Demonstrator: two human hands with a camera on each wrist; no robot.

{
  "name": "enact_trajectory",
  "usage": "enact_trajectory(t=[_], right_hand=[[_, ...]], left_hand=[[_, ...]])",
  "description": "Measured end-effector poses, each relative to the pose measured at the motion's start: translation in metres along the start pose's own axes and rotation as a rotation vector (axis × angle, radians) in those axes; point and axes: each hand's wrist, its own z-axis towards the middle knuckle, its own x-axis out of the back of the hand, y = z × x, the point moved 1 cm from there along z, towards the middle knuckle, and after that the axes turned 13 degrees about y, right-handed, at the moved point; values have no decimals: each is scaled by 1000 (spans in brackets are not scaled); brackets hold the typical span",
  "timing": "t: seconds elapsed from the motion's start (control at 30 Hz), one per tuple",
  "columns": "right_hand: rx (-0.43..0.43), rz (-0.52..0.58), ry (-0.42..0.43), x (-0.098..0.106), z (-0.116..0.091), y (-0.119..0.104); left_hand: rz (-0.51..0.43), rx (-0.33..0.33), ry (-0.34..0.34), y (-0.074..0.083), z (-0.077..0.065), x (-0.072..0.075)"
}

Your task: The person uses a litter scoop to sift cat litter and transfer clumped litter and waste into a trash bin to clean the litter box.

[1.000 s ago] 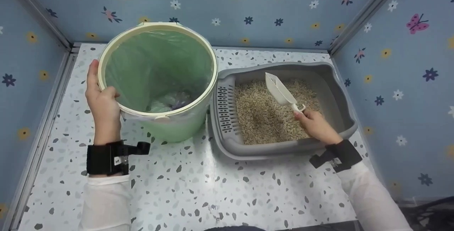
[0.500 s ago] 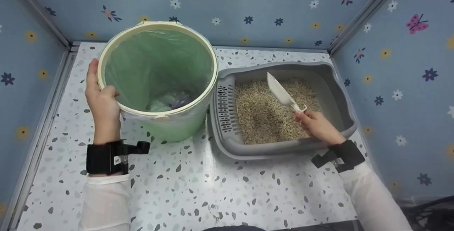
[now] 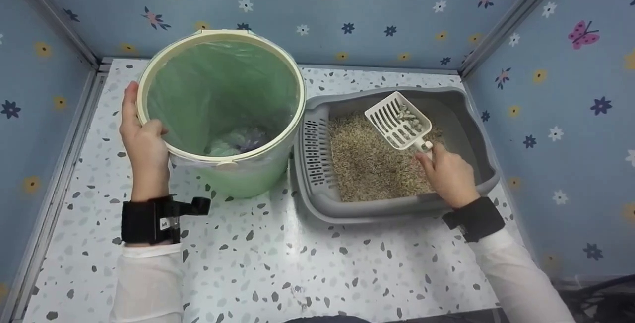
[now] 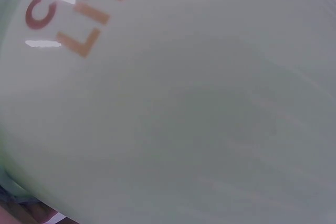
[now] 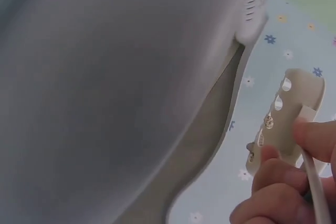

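In the head view my left hand point(image 3: 144, 147) grips the rim of a green trash bin point(image 3: 243, 181), thumb over the lip and fingers along the outside. A translucent liner covers its inside, and a crumpled bag lies at the bottom. My right hand point(image 3: 452, 176) holds a white slotted litter scoop point(image 3: 397, 120) by its handle, above the grey litter box point(image 3: 382, 209). Several pale clumps point(image 3: 409, 117) rest in the scoop's bowl. The right wrist view shows fingers around the handle of the scoop point(image 5: 289, 121). Bin wall point(image 4: 184, 103) with lettering fills the left wrist view.
Tan granular litter point(image 3: 367, 169) covers the box floor, beside a perforated ledge point(image 3: 315, 154) at its left end. Bin and box stand side by side on a speckled white tabletop point(image 3: 278, 258). Flowered blue panels point(image 3: 322, 15) close off the back and sides.
My right hand has rolled the scoop from edge-on to face-up, so its slots and the clumps now show. The left hand and bin stay in place.
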Motion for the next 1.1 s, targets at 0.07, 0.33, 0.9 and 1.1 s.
enact_trajectory(t=[0.07,0.33,0.9,1.1], right_hand=[[46,-47,72,0,-1,0],[111,-85,162,3,-3,0],[101,-51,-88,36,28,-38],[99,-10,-176,49,45,-59]], left_hand=[[5,2,1,1,0,0],[16,-29,1,1,1,-2],[12,-23,4,2,2,-1],[26,-12,2,0,0,0]])
